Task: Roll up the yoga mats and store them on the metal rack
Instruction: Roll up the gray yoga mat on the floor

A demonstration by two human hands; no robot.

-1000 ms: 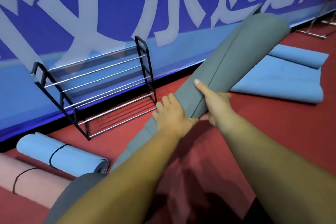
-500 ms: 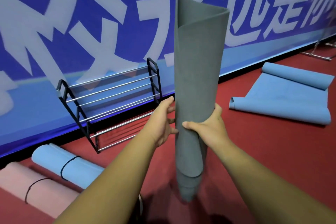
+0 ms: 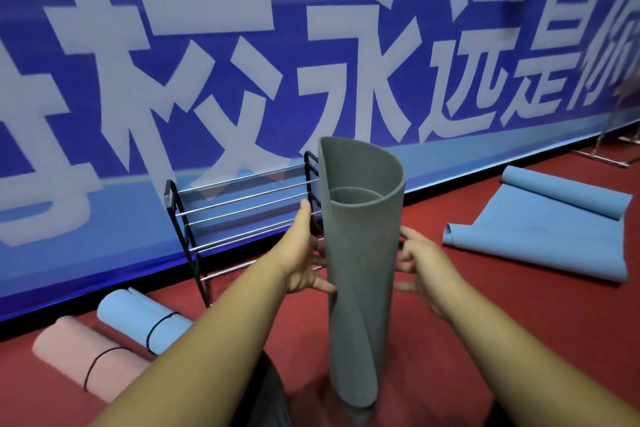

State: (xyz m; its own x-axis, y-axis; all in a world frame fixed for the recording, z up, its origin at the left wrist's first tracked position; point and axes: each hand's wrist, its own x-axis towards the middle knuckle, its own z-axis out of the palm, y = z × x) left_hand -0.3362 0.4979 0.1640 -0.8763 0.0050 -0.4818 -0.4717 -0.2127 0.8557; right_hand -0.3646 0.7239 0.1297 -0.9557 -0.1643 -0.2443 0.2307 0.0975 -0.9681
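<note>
**matfan:** What changed from half a second before?

**rollup_guy:** The grey mat had been gripped mid-air. It then stood on end on the red floor by the metal rack, its top looser. The left hand lay open against its side. The right hand was open too, fingers spread, but contact was too blurry to call.
</note>
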